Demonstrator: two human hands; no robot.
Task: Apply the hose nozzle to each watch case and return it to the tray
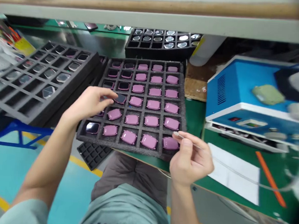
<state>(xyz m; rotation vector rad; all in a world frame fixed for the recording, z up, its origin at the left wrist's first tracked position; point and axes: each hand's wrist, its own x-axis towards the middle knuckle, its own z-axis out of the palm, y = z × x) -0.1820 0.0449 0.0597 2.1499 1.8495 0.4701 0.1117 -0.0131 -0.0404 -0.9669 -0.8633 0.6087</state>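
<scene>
My left hand (93, 102) reaches over the left side of a dark foam tray (169, 157). Its thumb and forefinger are closed on the edge of a watch case with a dark screen (120, 98), tilted above its compartment. Several pink watch cases (153, 104) fill the right columns, while dark-screened ones (127, 74) lie towards the left. At the tray's near right corner, my right hand (192, 159) pinches a thin clear tube (233, 170) with a small pale tip. That tip is close to the corner pink case (170, 143); whether they touch is unclear.
Another foam tray (72, 82) of watches stands left, and a third (158, 54) lies behind. On the right are a blue machine (228, 86) carrying a green case (268, 94), white paper (233, 172) and an orange stick (270, 178). A shelf edge (156, 18) crosses above.
</scene>
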